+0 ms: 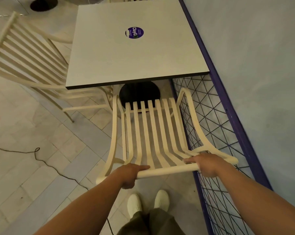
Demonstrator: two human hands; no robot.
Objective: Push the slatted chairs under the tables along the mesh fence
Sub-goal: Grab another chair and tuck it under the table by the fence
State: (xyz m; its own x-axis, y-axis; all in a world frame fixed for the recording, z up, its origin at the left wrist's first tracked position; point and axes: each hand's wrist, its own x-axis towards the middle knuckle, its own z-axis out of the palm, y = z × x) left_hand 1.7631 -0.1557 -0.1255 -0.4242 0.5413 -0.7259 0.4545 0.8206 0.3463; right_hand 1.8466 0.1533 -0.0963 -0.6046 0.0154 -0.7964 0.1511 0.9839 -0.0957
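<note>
Tiled floor (41, 133), mesh fence (216, 116), table (126, 56); left hand (131, 173) and right hand (206, 164), fingers (144, 167) clasped round top rail (168, 171) of slatted chair (151, 133).

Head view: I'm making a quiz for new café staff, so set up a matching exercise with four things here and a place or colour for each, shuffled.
Things:
1. slatted chair
2. round sticker
3. mesh fence
4. cable

Descriptions:
A. purple frame, right of the chair
B. cream, top rail gripped by left hand and right hand
C. thin, dark, on the floor tiles at left
D. purple, on the tabletop

Pairs: 1-B; 2-D; 3-A; 4-C
</note>
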